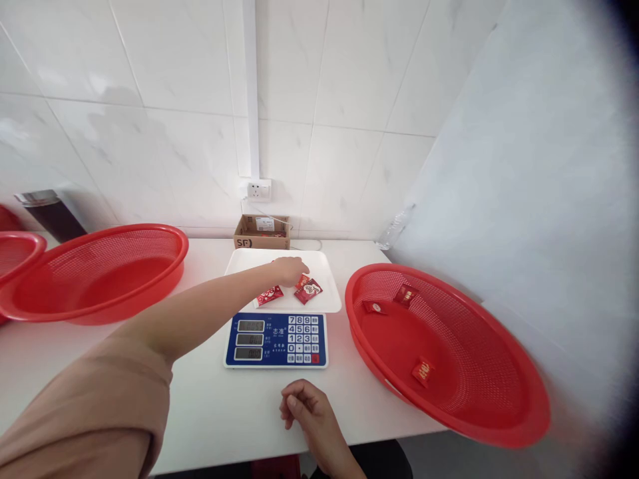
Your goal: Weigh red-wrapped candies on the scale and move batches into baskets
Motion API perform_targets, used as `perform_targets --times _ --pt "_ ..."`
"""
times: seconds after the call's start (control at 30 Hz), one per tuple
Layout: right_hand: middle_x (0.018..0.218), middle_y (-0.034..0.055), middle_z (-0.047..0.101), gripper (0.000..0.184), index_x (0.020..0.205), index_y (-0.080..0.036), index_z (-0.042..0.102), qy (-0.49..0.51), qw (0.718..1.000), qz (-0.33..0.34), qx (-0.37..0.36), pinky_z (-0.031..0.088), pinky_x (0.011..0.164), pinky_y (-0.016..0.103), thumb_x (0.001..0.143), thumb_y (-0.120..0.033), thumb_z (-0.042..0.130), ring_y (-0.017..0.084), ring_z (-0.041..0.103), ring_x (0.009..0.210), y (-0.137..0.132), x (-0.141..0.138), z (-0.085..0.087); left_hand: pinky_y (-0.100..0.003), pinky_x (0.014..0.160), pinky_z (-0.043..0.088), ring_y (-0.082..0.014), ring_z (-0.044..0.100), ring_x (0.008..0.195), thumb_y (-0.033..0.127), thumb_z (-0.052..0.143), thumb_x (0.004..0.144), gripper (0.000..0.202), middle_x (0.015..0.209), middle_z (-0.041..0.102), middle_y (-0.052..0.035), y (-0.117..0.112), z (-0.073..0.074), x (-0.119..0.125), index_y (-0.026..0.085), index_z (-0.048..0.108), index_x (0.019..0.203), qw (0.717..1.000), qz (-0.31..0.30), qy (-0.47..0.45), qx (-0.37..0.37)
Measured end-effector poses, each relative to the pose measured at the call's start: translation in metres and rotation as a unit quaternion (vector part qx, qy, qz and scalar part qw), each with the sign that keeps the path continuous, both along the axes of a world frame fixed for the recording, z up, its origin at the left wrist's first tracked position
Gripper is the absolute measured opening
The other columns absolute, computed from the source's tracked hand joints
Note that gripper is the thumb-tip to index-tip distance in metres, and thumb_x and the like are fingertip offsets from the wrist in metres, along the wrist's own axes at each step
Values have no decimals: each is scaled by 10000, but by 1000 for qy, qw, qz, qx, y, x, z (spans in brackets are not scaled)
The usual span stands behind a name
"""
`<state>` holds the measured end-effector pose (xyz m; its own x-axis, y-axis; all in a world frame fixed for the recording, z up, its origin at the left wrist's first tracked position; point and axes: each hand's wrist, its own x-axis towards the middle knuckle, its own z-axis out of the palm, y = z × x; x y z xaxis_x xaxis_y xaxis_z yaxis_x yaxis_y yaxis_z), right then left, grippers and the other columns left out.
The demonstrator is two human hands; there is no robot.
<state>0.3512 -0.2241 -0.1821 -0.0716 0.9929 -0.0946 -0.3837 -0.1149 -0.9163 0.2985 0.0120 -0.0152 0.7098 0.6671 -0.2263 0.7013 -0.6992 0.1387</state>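
Note:
My left hand (290, 269) reaches out over the white tray (319, 261) of a blue-faced scale (276, 339). Its fingers are curled onto small red packets (308, 289) lying on the tray; another red packet (269, 295) lies just under my wrist. Whether the fingers pinch a packet or only touch it is unclear. My right hand (302, 402) rests on the white table near the front edge, below the scale, with its fingers curled in and nothing visible in them.
A large red basket (499, 412) on the right holds three red packets and overhangs the table edge. Another red basket (100, 273) sits at the left, with part of a third behind it. A cardboard box (262, 233) stands by the tiled wall under a socket.

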Motion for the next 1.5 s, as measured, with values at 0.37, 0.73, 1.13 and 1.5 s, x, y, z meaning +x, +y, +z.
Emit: perform_targets --times 0.37,0.73,1.13,1.5 --pt "665 3 606 302 810 -176 627 -1 1000 0 0 427 562 256 751 -469 671 118 546 612 0 0 3 -422 832 510 -210 590 997 330 550 881 337 1185 569 -90 5 -3 -9 170 537 1177 1000 4 12 13" --pt "654 2 604 314 801 -170 622 0 1000 -2 -1 430 550 250 746 -474 677 111 542 594 -1 -1 4 -376 790 481 -203 582 928 258 487 891 193 1038 608 -73 -7 31 -39 166 554 1048 988 77 -134 15" --pt "749 20 594 584 1122 -201 540 140 990 12 -29 368 379 175 744 -645 572 114 551 568 2 3 10 -271 720 463 -184 618 882 82 451 769 291 1001 630 -12 -163 -52 -77 250 596 957 982 -62 -134 -121" --pt "728 -21 601 479 1123 -278 593 180 979 -38 -89 393 509 203 722 -525 678 94 529 589 0 6 7 -313 825 485 -175 594 919 183 379 905 261 1015 655 -53 -189 -87 -61 203 566 1086 936 -74 -345 12"
